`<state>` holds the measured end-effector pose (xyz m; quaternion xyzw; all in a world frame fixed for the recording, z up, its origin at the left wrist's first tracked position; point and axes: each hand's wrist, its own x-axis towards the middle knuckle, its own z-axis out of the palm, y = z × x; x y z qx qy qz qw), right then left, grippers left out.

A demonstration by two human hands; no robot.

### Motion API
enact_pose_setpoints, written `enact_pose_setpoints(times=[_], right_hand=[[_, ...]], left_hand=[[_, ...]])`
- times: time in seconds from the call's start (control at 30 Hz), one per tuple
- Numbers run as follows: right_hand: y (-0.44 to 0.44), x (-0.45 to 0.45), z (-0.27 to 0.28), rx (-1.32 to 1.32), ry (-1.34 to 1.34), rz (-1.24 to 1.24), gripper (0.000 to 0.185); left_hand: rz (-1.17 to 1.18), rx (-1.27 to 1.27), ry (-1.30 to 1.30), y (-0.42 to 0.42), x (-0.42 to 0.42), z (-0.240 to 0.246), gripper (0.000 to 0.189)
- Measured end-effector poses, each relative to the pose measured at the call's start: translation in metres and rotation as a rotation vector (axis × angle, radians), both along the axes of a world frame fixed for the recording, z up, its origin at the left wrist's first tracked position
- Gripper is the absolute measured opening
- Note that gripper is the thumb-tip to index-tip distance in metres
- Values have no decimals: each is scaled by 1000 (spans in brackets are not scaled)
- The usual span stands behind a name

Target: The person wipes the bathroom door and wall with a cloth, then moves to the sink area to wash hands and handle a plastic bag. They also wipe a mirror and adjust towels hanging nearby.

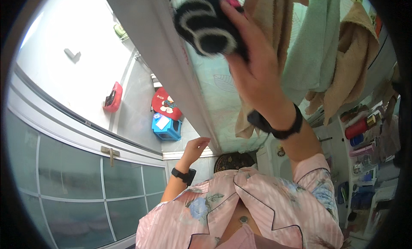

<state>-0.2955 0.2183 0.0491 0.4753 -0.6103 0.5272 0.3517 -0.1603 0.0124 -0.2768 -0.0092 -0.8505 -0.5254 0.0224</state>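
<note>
My right hand (257, 69), raised high in front of a pale green wall with leaf outlines (223, 83), grips a fuzzy black item with white curved bands (206, 27). A pink part shows at its top; blur keeps me from telling exactly what it is. Just behind this hand hangs a brown towel (270, 20). Lower down, my left hand (194, 151) is beside the foot of the grey door frame (190, 97), its fingers loosely bent and nothing visible in them. Whether the fingertips touch the frame is unclear.
A pale green towel (313, 46) and a tan towel (351, 56) hang at right, above a shelf crowded with bottles (357, 130). Through the doorway stand a blue plastic stool (167, 130) and a red item with a cartoon figure (164, 102). A glazed door (74, 175) fills the lower left.
</note>
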Motion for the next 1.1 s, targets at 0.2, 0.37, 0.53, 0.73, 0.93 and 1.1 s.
enact_pose_setpoints(times=[0.2, 0.37, 0.53, 0.73, 0.93, 1.1], right_hand=[[-65, -17, -53, 351, 395, -598, 53], [-49, 8, -159, 570, 436, -407, 43], [-38, -1, -92, 526, 406, -508, 47], [-47, 20, 87, 256, 370, -410, 61], [-57, 35, 182, 166, 868, -509, 67], [-45, -27, 242, 285, 553, -663, 59]], left_hand=[[185, 92, 7, -23, 19, -18, 20], [239, 139, 117, -28, 17, 3, 17], [378, 137, 390, -12, 5, 58, 15], [447, 122, 707, 15, -17, 113, 12], [449, 44, 838, 21, -36, 133, 21], [562, -173, 913, 22, -46, 140, 32]])
